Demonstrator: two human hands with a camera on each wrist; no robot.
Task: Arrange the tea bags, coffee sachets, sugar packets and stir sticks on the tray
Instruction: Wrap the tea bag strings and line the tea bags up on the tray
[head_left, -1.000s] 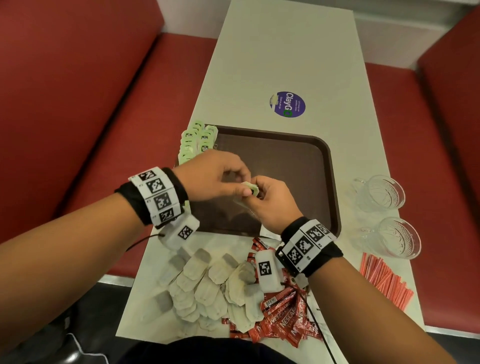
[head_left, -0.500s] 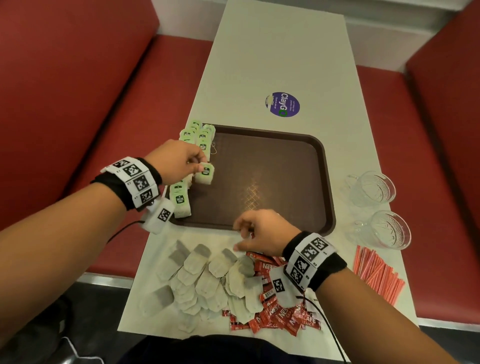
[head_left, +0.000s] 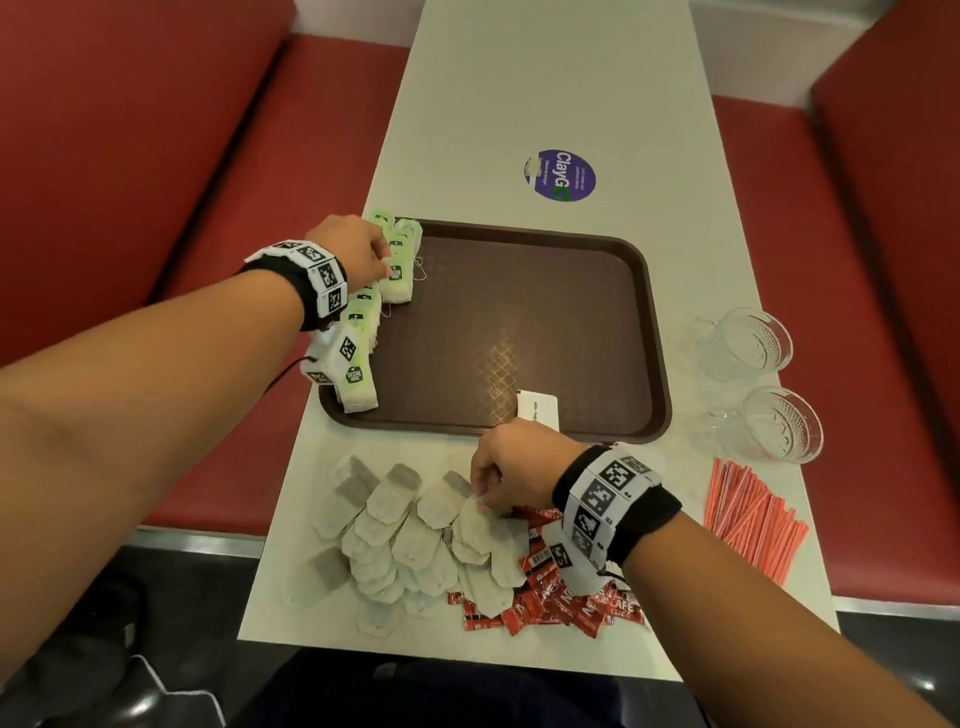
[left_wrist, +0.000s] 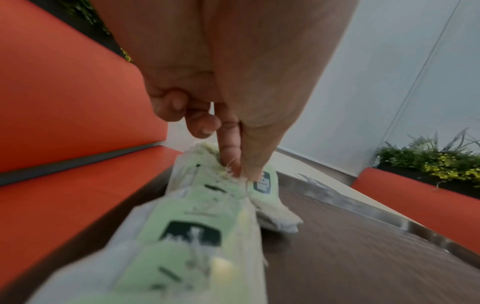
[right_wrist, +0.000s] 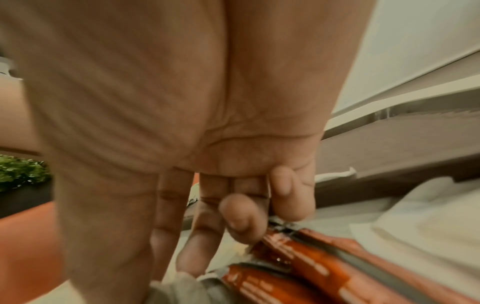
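Observation:
A brown tray (head_left: 519, 312) lies mid-table. Green-tagged tea bags (head_left: 397, 275) lie in an overlapping row along its left side. My left hand (head_left: 387, 260) is at the far end of that row. Thumb and forefinger (left_wrist: 231, 156) pinch a green-tagged tea bag (left_wrist: 263, 183) there. My right hand (head_left: 480, 501) is over the loose pile of tea bags (head_left: 410, 525) in front of the tray, thumb and forefinger pinching one bag (right_wrist: 176, 286). Red coffee sachets (head_left: 550, 608) lie under and beside my wrist. A white sugar packet (head_left: 540, 410) rests on the tray's near rim.
Red stir sticks (head_left: 753, 519) lie at the table's right front. Two glass cups (head_left: 753, 338) (head_left: 779, 423) stand right of the tray. A purple sticker (head_left: 560, 175) marks the table beyond it. Red benches flank the table.
My hands parted from the middle of the tray. The left carried a green-tagged tea bag to the far left of the row. The right dropped back to the loose tea bag pile.

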